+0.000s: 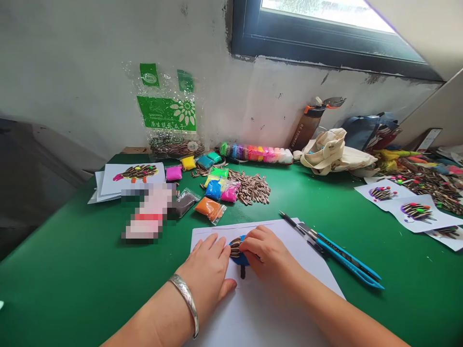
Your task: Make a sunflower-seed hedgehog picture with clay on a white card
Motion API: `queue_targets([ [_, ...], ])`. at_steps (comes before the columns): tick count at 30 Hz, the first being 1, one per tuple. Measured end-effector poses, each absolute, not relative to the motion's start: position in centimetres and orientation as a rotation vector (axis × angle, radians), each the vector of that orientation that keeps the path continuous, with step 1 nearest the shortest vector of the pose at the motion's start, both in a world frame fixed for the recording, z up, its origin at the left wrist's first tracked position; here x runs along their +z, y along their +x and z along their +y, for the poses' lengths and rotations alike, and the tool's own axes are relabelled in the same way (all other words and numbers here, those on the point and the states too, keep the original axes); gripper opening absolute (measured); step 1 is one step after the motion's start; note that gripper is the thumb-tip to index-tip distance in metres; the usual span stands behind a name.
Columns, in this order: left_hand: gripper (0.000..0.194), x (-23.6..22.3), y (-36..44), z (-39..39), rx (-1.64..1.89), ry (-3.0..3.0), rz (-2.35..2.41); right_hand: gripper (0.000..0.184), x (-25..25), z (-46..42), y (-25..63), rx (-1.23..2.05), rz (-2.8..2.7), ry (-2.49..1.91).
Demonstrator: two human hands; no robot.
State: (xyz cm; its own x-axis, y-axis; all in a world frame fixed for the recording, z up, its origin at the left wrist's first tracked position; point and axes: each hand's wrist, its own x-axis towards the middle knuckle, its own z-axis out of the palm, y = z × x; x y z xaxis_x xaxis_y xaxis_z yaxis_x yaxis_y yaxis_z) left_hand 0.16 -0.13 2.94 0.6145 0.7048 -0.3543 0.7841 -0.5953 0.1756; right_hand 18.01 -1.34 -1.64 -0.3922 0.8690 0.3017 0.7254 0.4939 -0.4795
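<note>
White paper [289, 308] lies before me, bearing a blue clay shape [240, 260] with striped sunflower seeds [236, 246] set on it. A short dark clay strip [242, 273] extends from its lower side. My left hand [208, 265], a silver bangle at the wrist, rests on the paper with fingers stretched out, the fingertips at the shape's left edge. Over the shape's right side, my right hand [265, 253] has thumb and fingers pinched together beside the seeds. Whatever is between those fingertips is hidden.
Colored clay packets [213, 190] and a pile of sunflower seeds [255, 188] lie beyond the paper. Right of it are a pen [296, 226] and blue tweezers [349, 260]. Finished seed pictures [135, 176] lie left and right. A seed bag [173, 120] leans on the wall.
</note>
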Motion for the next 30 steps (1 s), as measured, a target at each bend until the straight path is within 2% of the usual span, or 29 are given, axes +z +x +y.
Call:
queue_targets([
  [10, 0.051, 2.9, 0.1, -0.2, -0.354, 2.52, 1.202, 0.011, -1.5, -1.7, 18.6, 0.387, -2.172, -1.452],
  [24, 0.05, 2.3, 0.0, -0.3, -0.253, 2.539, 1.2, 0.02, -1.7, -1.5, 18.5, 0.338, -2.164, -1.437],
  [30, 0.056, 2.6, 0.1, -0.2, -0.374, 2.543, 1.212, 0.017, -1.3, -1.5, 18.8, 0.336, -2.142, -1.468],
])
